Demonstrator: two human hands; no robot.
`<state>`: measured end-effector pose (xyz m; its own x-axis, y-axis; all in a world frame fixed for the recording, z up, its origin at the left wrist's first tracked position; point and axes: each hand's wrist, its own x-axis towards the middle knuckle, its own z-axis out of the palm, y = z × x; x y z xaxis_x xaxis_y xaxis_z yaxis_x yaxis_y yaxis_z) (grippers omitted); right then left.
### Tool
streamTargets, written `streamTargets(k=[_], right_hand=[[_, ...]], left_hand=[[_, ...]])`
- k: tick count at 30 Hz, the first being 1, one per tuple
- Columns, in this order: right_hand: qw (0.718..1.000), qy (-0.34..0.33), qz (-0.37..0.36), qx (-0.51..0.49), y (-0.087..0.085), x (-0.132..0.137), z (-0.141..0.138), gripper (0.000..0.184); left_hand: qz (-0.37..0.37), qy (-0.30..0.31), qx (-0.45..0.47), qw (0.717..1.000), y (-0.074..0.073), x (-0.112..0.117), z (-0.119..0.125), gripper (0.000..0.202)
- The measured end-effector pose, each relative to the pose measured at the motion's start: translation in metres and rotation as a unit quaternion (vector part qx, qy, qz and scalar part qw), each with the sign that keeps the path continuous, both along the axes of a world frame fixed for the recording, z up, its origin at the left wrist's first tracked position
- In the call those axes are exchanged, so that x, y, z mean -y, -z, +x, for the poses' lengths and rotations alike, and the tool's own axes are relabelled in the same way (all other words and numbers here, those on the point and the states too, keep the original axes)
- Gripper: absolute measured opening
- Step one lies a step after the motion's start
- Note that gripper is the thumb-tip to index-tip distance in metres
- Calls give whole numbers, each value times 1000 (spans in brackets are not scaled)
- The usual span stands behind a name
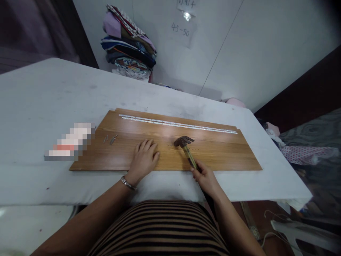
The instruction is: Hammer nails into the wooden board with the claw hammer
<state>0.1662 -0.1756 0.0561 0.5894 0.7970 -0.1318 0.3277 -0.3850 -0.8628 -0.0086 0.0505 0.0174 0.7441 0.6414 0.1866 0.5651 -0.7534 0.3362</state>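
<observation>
My right hand (205,179) grips the handle of a claw hammer (189,153), its rusty head held over the middle of a wooden board (221,153). A row of small dark marks (193,149) runs across the wood near the head. My left hand (144,156) lies flat on the board, fingers stretched out, with nothing in it. Several nails (113,139) rest on the board's left part, beyond that hand. Two thin white strips with markings (178,124) lie lengthwise along the far side of the board.
The board lies on a table with a white cover (53,96). A blurred-out object (73,142) sits left of the board. Folded clothes (129,42) are stacked behind the table, against a pale wall (213,53). Fabric (303,154) hangs or lies at the right.
</observation>
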Motion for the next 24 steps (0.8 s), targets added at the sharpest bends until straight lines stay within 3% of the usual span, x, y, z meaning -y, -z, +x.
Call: streamTargets(k=[24], right_hand=[[1000, 0, -14, -12, 3, 1, 2, 51]], left_hand=[[10, 2, -20, 1000, -1, 0, 0, 47]])
